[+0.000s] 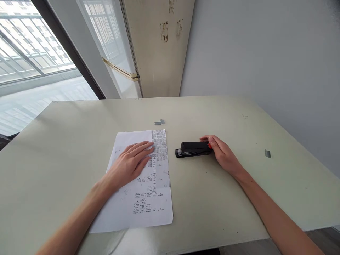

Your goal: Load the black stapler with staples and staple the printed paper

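Note:
A white sheet of printed paper (156, 202) lies on the table, its text turned away from upright. My left hand (134, 159) rests flat on its upper part, fingers stretched out to the right. Whether there is more than one sheet, I cannot tell. To the right of the paper is a black stapler (195, 147) with a small red part at its rear end. My right hand (219, 150) grips that rear end, thumb near the red part. The stapler's front points left toward the paper and stands apart from its edge.
The pale table (225, 205) spreads around both arms. Two grey staple strips (159, 122) lie beyond the paper, and a small grey piece (267, 153) lies at right. A door with a gold handle (120, 69), a window (34, 46) and a grey wall (260, 53) stand behind.

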### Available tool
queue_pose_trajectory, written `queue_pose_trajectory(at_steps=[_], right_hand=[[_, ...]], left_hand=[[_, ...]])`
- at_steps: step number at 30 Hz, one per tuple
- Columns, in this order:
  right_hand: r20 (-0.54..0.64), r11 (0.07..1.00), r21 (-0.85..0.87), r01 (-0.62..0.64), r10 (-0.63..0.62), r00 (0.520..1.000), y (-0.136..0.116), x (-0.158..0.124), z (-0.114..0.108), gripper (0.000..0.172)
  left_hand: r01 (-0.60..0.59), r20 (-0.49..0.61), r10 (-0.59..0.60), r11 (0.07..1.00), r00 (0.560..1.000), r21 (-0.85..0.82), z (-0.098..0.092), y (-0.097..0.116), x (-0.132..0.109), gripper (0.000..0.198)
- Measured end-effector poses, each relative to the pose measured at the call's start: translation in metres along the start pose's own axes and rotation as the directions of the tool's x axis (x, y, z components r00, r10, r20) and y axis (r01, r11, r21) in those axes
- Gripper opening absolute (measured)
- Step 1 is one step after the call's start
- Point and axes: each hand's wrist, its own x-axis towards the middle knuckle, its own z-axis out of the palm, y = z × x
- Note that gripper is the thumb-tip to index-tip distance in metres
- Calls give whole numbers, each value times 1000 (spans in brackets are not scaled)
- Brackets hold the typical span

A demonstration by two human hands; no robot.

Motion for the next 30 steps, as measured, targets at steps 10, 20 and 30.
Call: queue_pose_trajectory(at_steps=[10, 20, 30], right_hand=[[79, 995, -95, 26, -19, 997, 1, -1, -3, 53], [112, 995, -91, 32, -22, 993, -10, -12, -1, 40], [236, 578, 744, -334, 241, 941, -6, -6, -14, 31]], left_hand=[[-18, -41, 18, 1000, 999, -6, 2, -3, 0, 40], [-12, -24, 12, 1000, 1000, -15, 0, -3, -1, 41], [21, -13, -22, 1000, 1000, -23, -1, -4, -2, 43]])
